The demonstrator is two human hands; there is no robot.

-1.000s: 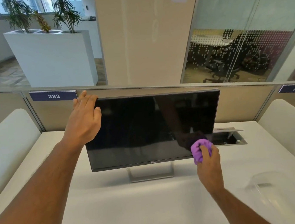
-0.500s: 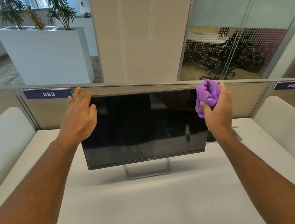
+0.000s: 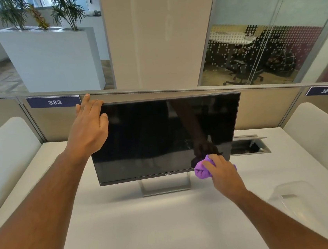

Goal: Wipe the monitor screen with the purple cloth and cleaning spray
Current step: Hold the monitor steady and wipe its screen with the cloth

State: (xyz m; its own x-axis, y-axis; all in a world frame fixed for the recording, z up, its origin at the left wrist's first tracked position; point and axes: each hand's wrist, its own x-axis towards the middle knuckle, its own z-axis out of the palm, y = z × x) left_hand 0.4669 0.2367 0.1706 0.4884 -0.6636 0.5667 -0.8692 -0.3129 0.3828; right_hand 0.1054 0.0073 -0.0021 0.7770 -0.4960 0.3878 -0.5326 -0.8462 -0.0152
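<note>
Here, the left hand (image 3: 90,128) lies open and flat, fingers draped over the top left corner of the monitor (image 3: 160,137) on the white desk (image 3: 150,228). Rightward, the right hand (image 3: 223,172) clutches the bunched purple cloth (image 3: 202,170) against the screen's lower right edge, bare desk nearer.

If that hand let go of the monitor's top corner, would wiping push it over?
Probably it would rock rather than topple. The monitor is a wide panel on a narrow stand, so likely top-heavy. The left hand steadies its corner while the right hand presses the purple cloth low.
</note>
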